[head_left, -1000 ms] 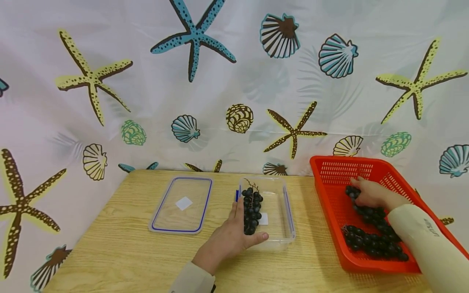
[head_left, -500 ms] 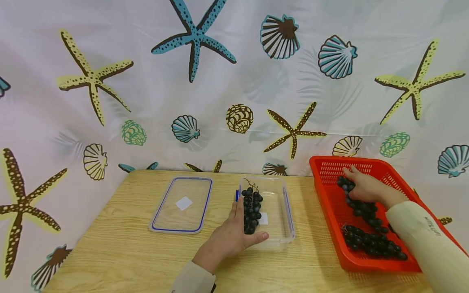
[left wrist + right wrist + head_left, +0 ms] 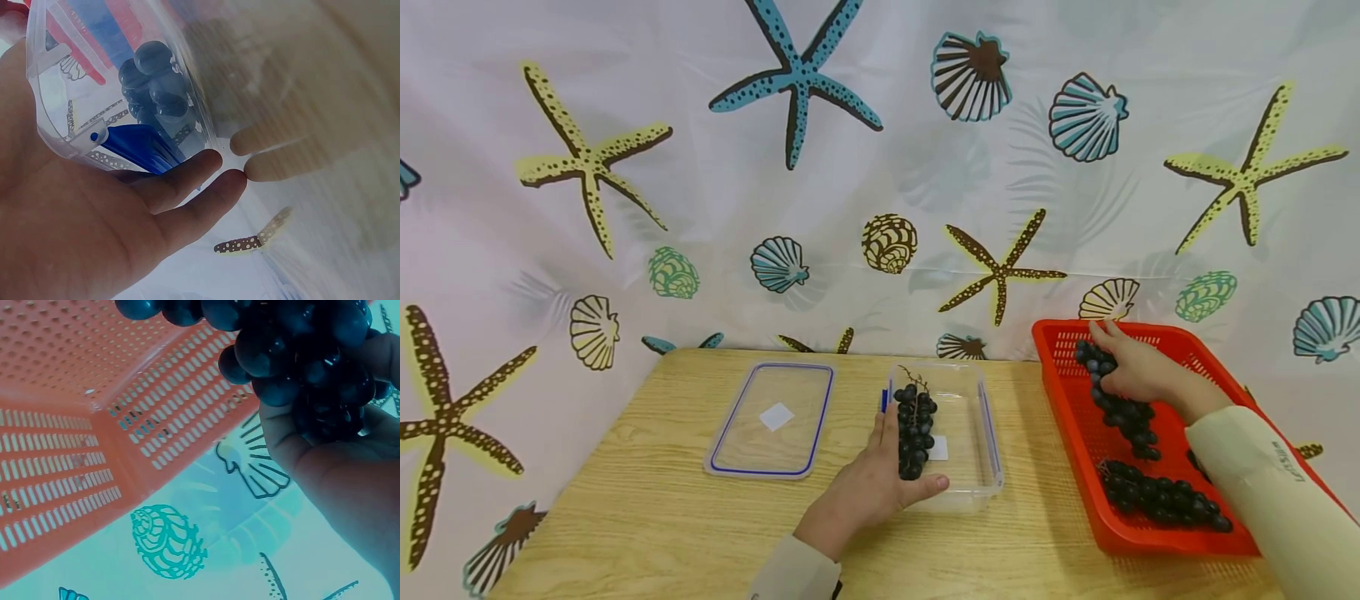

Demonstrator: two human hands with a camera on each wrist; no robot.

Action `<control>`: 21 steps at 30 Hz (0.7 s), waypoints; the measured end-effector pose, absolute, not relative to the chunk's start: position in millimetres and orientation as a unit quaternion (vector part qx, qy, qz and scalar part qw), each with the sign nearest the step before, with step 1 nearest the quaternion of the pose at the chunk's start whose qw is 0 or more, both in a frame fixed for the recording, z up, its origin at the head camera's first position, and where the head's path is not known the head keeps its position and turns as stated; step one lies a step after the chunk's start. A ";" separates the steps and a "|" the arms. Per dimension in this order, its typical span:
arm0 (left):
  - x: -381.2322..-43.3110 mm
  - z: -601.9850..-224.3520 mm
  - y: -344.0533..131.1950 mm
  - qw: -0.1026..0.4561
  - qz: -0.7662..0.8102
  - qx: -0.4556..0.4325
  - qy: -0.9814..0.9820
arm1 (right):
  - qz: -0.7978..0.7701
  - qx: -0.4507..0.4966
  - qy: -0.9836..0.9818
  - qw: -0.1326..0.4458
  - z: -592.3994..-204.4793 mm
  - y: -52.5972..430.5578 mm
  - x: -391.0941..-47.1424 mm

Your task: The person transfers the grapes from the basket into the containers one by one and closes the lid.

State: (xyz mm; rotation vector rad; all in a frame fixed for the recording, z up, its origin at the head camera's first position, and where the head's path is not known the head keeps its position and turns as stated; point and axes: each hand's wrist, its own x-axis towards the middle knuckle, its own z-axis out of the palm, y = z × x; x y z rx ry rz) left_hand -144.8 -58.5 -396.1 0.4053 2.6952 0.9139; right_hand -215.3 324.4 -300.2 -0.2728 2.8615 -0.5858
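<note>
right grip (image 3: 1138,371) holds grapes (image 3: 1123,415) (left grip (image 3: 871,479) outstretched)

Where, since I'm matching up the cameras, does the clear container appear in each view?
Head: clear container just right of centre, beside the left hand.
Left wrist: upper left, grapes visible through it.
Right wrist: not in this picture.
Shared landmark: the patterned sheet.

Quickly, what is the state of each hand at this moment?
Left hand: open, resting against the clear container.
Right hand: closed, holding a bunch of dark grapes.
</note>
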 end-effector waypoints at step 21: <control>-146.2 -397.8 -59.4 0.130 0.321 0.148 0.926 | -0.232 -0.129 0.962 0.058 -270.9 289.4 -208.7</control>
